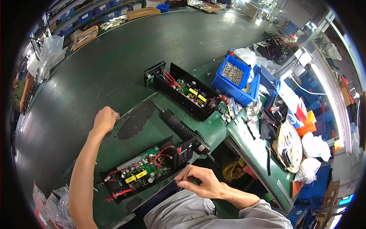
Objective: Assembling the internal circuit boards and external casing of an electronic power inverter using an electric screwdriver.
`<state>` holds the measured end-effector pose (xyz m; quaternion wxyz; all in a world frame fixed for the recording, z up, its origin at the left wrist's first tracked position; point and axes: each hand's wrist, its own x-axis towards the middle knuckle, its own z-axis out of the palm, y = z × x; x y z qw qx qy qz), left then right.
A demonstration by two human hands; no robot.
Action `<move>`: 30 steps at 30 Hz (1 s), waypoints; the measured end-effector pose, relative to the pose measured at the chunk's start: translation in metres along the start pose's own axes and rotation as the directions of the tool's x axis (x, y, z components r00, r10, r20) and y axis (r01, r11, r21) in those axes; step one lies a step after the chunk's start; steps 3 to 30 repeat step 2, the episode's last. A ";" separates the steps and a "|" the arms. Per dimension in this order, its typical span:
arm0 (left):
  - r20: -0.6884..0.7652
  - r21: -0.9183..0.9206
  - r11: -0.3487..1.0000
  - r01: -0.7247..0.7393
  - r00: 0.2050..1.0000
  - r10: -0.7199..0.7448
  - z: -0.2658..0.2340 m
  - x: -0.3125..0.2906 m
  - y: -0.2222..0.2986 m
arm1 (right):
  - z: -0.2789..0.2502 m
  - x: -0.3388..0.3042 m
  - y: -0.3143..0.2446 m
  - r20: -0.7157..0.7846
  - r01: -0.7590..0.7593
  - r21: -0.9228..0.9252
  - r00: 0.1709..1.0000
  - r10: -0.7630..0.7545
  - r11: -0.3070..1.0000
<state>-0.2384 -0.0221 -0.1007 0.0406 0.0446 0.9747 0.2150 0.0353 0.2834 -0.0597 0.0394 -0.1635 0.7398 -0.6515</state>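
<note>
My left hand [105, 121] is closed over the green work surface on the left, fingers curled; whatever they pinch is too small to make out. Close to my body, my right hand [204, 182] grips a small, thin metal piece [186, 174] between thumb and fingers. Just beyond it lies an opened black device housing [143, 171] with a green circuit board, yellow transformers, red wires and a black end panel [183, 153] with a socket. A black electric screwdriver [181, 128] rests on the table beyond that panel.
A second opened housing [187, 91] stands farther back, its end panel hanging by red wires. Blue bins [228, 87], one filled with small screws, stand to its right. Plastic bags [318, 147] and orange boxes [306, 125] crowd the right. A clear bag [55, 206] lies at lower left.
</note>
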 end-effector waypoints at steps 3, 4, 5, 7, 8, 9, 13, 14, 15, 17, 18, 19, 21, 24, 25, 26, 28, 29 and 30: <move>0.015 0.280 0.960 -0.023 1.000 0.020 0.010 0.000 -0.014 | -0.002 0.007 -0.003 0.029 0.137 -0.064 0.990 -0.135 0.988; 0.015 0.280 0.960 -0.023 1.000 0.020 0.010 0.000 -0.014 | -0.002 0.007 -0.003 0.029 0.137 -0.064 0.990 -0.135 0.988; 0.015 0.280 0.960 -0.023 1.000 0.020 0.010 0.000 -0.014 | -0.002 0.007 -0.003 0.029 0.137 -0.064 0.990 -0.135 0.988; 0.015 0.280 0.960 -0.023 1.000 0.020 0.010 0.000 -0.014 | -0.002 0.007 -0.003 0.029 0.137 -0.064 0.990 -0.135 0.988; 0.015 0.280 0.960 -0.023 1.000 0.020 0.010 0.000 -0.014 | -0.002 0.007 -0.003 0.029 0.137 -0.064 0.990 -0.135 0.988; 0.015 0.280 0.960 -0.023 1.000 0.020 0.010 0.000 -0.014 | -0.002 0.007 -0.003 0.029 0.137 -0.064 0.990 -0.135 0.988; 0.015 0.280 0.960 -0.023 1.000 0.020 0.010 0.000 -0.014 | -0.002 0.007 -0.003 0.029 0.137 -0.064 0.990 -0.135 0.988; 0.015 0.280 0.960 -0.023 1.000 0.020 0.010 0.000 -0.014 | -0.002 0.007 -0.003 0.029 0.137 -0.064 0.990 -0.135 0.988; 0.015 0.280 0.960 -0.023 1.000 0.020 0.010 0.000 -0.014 | -0.002 0.007 -0.003 0.029 0.137 -0.064 0.990 -0.135 0.988; 0.015 0.280 0.960 -0.023 1.000 0.020 0.010 0.000 -0.014 | -0.002 0.007 -0.003 0.029 0.137 -0.064 0.990 -0.135 0.988; 0.015 0.280 0.960 -0.023 1.000 0.020 0.010 0.000 -0.014 | -0.002 0.007 -0.003 0.029 0.137 -0.064 0.990 -0.135 0.988; 0.015 0.280 0.960 -0.023 1.000 0.020 0.010 0.000 -0.014 | -0.002 0.007 -0.003 0.029 0.137 -0.064 0.990 -0.135 0.988; 0.015 0.280 0.960 -0.023 1.000 0.020 0.010 0.000 -0.014 | -0.002 0.007 -0.003 0.029 0.137 -0.064 0.990 -0.135 0.988; 0.015 0.280 0.960 -0.023 1.000 0.020 0.010 0.000 -0.014 | -0.002 0.007 -0.003 0.029 0.137 -0.064 0.990 -0.135 0.988; 0.015 0.280 0.960 -0.023 1.000 0.020 0.010 0.000 -0.014 | -0.002 0.007 -0.003 0.029 0.137 -0.064 0.990 -0.135 0.988; 0.015 0.280 0.960 -0.023 1.000 0.020 0.010 0.000 -0.014 | -0.002 0.007 -0.003 0.029 0.137 -0.064 0.990 -0.135 0.988; 0.015 0.280 0.960 -0.023 1.000 0.020 0.010 0.000 -0.014 | -0.002 0.007 -0.003 0.029 0.137 -0.064 0.990 -0.135 0.988; 0.015 0.280 0.960 -0.023 1.000 0.020 0.010 0.000 -0.014 | -0.002 0.007 -0.003 0.029 0.137 -0.064 0.990 -0.135 0.988; 0.015 0.280 0.960 -0.023 1.000 0.020 0.010 0.000 -0.014 | -0.002 0.007 -0.003 0.029 0.137 -0.064 0.990 -0.135 0.988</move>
